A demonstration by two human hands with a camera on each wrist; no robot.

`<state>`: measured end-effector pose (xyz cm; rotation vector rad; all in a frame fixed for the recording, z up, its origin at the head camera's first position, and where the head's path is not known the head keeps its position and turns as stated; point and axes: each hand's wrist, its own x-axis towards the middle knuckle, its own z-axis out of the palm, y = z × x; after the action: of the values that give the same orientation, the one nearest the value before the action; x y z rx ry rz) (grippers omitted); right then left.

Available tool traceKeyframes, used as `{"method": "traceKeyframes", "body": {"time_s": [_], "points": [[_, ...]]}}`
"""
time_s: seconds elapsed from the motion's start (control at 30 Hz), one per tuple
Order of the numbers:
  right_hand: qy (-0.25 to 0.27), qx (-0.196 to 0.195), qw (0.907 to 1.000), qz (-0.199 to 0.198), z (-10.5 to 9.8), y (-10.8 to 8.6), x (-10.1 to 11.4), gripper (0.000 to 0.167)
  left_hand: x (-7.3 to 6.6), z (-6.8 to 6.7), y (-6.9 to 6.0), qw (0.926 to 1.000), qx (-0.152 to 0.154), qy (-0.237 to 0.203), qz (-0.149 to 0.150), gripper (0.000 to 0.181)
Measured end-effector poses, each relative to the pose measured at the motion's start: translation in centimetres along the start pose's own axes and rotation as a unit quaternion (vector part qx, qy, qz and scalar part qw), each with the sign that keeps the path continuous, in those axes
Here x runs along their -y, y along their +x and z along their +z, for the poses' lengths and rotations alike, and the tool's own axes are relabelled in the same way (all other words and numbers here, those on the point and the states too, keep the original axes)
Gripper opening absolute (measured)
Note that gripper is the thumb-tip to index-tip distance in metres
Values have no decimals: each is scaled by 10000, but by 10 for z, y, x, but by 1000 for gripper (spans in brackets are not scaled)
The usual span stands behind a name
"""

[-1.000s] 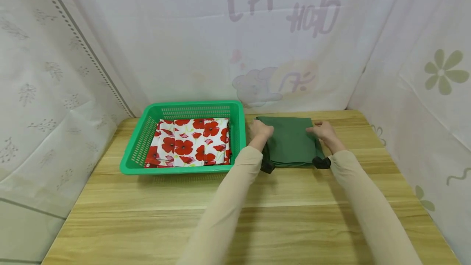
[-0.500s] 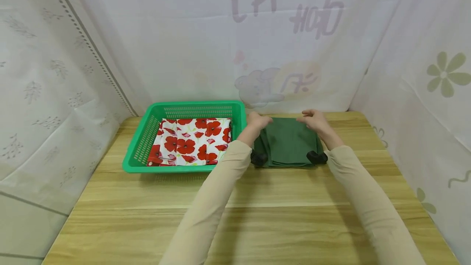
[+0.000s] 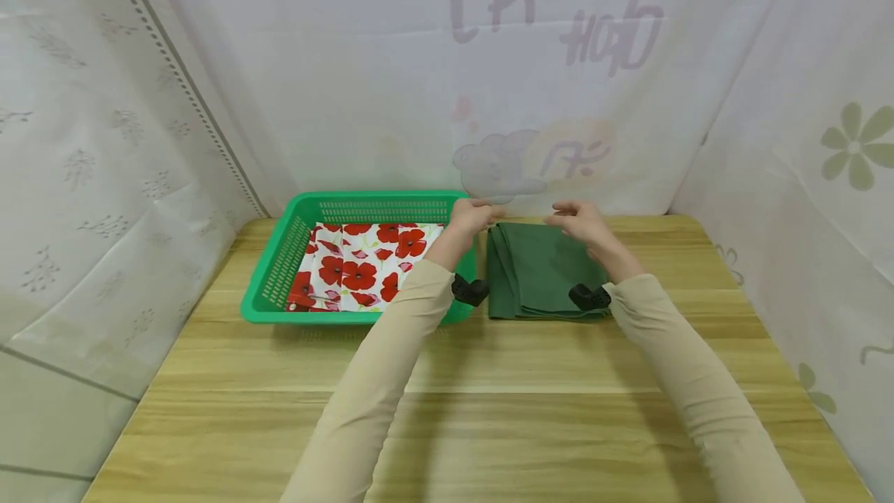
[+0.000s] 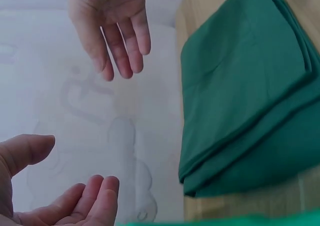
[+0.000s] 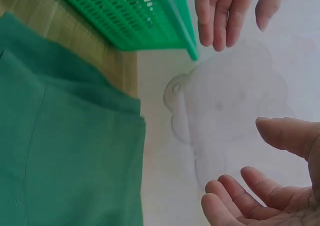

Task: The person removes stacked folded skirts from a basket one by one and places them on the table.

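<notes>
A dark green folded cloth (image 3: pixel 552 270) lies on the wooden table, its layers fanned slightly at the left side. My left hand (image 3: pixel 469 222) hovers over the right rim of the green basket, fingers loosely extended and holding nothing. Above the cloth's far part is my right hand (image 3: pixel 581 225), also holding nothing. Both wrist views show the palms facing each other, with thumbs apart from the fingers. In the left wrist view the green cloth (image 4: pixel 240 80) lies apart from both hands. The right wrist view shows the cloth (image 5: pixel 75 146) beside the basket, with no hand touching it.
A green plastic basket (image 3: pixel 253 309) stands left of the cloth, with a white cloth patterned in red poppies (image 3: pixel 359 274) folded inside. The wooden table (image 3: pixel 524 410) extends in front. White printed curtains (image 3: pixel 391 99) hang behind and at both sides.
Both hands have let go of the green cloth's sides and risen away from it. The left hand moved left over the basket rim; the right moved up and left. The cloth stays on the table.
</notes>
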<state>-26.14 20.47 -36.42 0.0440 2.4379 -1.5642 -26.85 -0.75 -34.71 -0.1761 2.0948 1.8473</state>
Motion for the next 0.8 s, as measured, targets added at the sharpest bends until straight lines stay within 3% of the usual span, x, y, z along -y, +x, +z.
{"method": "traceKeyframes", "body": {"time_s": [0.5, 0.8], "points": [[130, 442, 9983, -354, 39, 6, 28, 52, 2, -50, -8, 9977, -668, -145, 27, 46], [332, 710, 9956, -523, 69, 5, 46, 51, 12, -81, -13, 9964, -844, -75, 25, 49]]}}
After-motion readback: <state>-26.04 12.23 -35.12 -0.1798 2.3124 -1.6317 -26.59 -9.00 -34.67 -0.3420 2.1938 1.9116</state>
